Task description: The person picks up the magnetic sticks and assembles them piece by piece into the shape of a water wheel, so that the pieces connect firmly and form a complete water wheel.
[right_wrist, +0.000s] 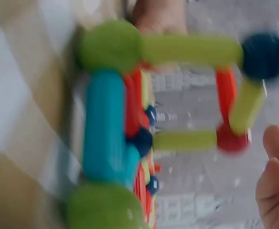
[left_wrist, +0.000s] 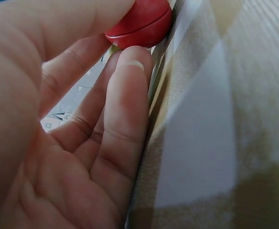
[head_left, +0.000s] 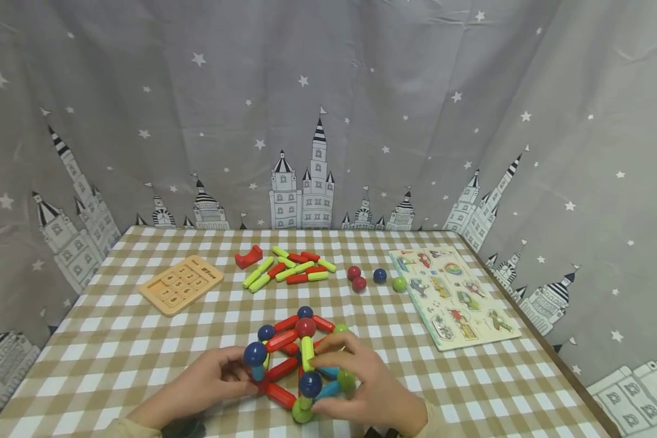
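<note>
A magnetic stick-and-ball frame [head_left: 282, 396] of red, yellow-green and blue sticks stands near the table's front. My left hand [head_left: 216, 380] is at its left lower corner. In the left wrist view, its thumb and fingertips hold a red ball [left_wrist: 146, 26] low by the cloth. My right hand [head_left: 364, 383] is around the right front part, its fingers loosely bent near an upright yellow-green stick [head_left: 307, 353] and a dark blue ball [head_left: 310, 384]. The right wrist view shows these fingertips [right_wrist: 273, 179] apart from the red ball [right_wrist: 232, 138], with no piece between them.
Loose red and yellow-green sticks [head_left: 287, 267] lie at the back with a red curved piece [head_left: 249, 257]. Several balls [head_left: 380, 275] sit right of them. A wooden number puzzle [head_left: 182, 285] lies left, a picture puzzle board [head_left: 454, 295] right, all on a checked cloth.
</note>
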### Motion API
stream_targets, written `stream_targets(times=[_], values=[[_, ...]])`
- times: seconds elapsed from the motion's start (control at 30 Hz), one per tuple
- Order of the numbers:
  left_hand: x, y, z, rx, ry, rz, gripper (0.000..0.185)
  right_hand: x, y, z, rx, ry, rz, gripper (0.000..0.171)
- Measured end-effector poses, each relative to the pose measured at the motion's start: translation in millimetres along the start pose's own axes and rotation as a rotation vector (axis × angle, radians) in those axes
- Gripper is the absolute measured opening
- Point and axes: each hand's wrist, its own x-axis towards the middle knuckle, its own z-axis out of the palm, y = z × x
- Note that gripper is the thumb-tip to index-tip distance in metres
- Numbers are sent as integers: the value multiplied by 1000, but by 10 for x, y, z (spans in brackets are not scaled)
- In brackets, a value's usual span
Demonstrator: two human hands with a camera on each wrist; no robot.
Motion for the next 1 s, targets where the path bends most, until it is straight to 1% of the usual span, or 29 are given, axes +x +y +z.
stream_targets(times=[0.03,0.07,0.17,0.2,0.23,0.27,0.3,0.33,0.37,0.43,0.57,0.6,0.63,0.67,0.7,0.77,0.87,0.93,1.0], values=[[-1,-2,-6,2,0,-1,31,5,76,-39,38,24,72,35],[-2,-5,-11,5,2,-2,31,14,164,-80,73,59,164,31],[-10,-17,-13,-1,7,-8,30,1,465,-174,178,169,547,19],[-14,-22,-8,-6,5,-7,30,-25,560,-186,217,192,668,19],[-17,-28,-1,-9,2,-3,29,-63,645,-186,245,195,768,20],[-19,-33,8,-13,-2,4,29,-106,714,-181,267,182,841,23],[-21,-35,17,-18,-6,10,29,-147,763,-174,278,154,885,25],[-21,-35,25,-19,-9,17,28,-186,793,-169,275,116,905,27],[-22,-34,33,-17,-9,23,28,-220,804,-170,268,70,901,29],[-20,-26,44,-13,-6,29,28,-269,779,-199,224,-55,843,40],[-16,8,42,14,5,20,27,-301,633,-304,95,-319,721,79],[-16,17,42,21,7,21,26,-301,603,-320,75,-368,705,85],[-16,26,40,28,8,22,26,-299,584,-329,56,-402,702,88],[-17,35,44,32,7,27,25,-293,578,-334,41,-416,697,87],[-21,39,52,29,4,40,24,-284,586,-334,31,-409,691,82],[-37,55,74,19,-25,63,22,-277,637,-327,23,-362,670,64],[-64,86,135,-16,-113,114,21,-293,743,-323,28,-276,618,42],[-80,113,164,-23,-172,143,24,-316,814,-318,30,-230,588,35],[-86,142,163,-24,-197,152,24,-343,873,-308,40,-199,579,34]])
